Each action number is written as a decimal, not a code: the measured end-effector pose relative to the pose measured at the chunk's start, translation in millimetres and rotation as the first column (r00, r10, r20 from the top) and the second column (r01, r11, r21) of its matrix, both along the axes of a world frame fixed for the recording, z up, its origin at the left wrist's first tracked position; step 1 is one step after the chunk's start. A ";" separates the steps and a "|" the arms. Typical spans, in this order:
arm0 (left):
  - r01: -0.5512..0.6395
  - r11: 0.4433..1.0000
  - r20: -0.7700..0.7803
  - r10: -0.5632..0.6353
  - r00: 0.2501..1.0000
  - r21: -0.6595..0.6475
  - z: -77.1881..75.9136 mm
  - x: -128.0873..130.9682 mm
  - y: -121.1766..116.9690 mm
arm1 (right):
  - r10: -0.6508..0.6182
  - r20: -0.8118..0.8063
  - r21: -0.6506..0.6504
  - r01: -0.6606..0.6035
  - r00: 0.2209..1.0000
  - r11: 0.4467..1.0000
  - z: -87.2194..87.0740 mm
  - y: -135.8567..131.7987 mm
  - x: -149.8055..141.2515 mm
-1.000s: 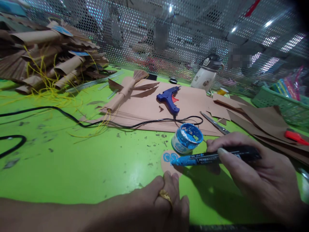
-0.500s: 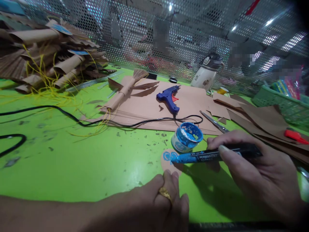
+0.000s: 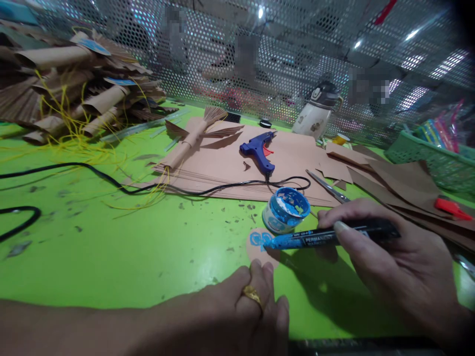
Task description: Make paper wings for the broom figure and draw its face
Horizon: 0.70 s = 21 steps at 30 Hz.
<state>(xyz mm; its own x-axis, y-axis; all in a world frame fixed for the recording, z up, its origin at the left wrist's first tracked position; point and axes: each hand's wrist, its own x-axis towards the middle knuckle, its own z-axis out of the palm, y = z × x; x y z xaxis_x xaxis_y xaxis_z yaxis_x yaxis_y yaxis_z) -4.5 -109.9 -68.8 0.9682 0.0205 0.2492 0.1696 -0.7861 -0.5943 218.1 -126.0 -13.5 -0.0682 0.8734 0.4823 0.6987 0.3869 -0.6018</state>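
A black permanent marker [image 3: 319, 238] with a blue-smeared front end is pinched in my right hand [image 3: 393, 272]. Its tip touches a small round brown paper disc [image 3: 254, 254] on the green table, at strokes of blue paint forming two rounded loops and a short mark below them. My left hand [image 3: 245, 309], wearing a gold ring, presses the disc's near edge down with fingers held together. Just beyond the disc stands an uncapped small pot [image 3: 281, 217] of blue paint, its rim and inner wall smeared with blue.
A blue glue gun [image 3: 260, 152] and a rolled-paper figure [image 3: 189, 138] lie on stacked brown paper [image 3: 293, 143]. Scissors [image 3: 326, 186] lie right. Behind are a flask [image 3: 313, 116] and a perforated screen. A green basket [image 3: 426, 153] stands right; paper figures [image 3: 55, 74] pile left. A black cord [image 3: 208, 190] crosses the table.
The marker tip has stayed on the blue marks, with slightly more blue below the loops. Both hands hold nearly the same position; the view has shifted a little.
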 end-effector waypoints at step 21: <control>0.109 0.978 0.025 -0.116 0.993 0.177 -4.6 -2.1 4.7 | 0.025 0.041 -0.005 -0.025 0.999 1.000 4.2 -1.7 -0.5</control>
<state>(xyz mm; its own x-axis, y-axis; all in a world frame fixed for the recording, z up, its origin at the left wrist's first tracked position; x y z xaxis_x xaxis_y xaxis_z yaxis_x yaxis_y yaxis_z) -6.6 -105.2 -73.3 0.9524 -0.1350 0.2733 0.1092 -0.6860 -0.7193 217.6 -127.7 -9.3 -0.1094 0.8732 0.4749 0.7128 0.4019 -0.5747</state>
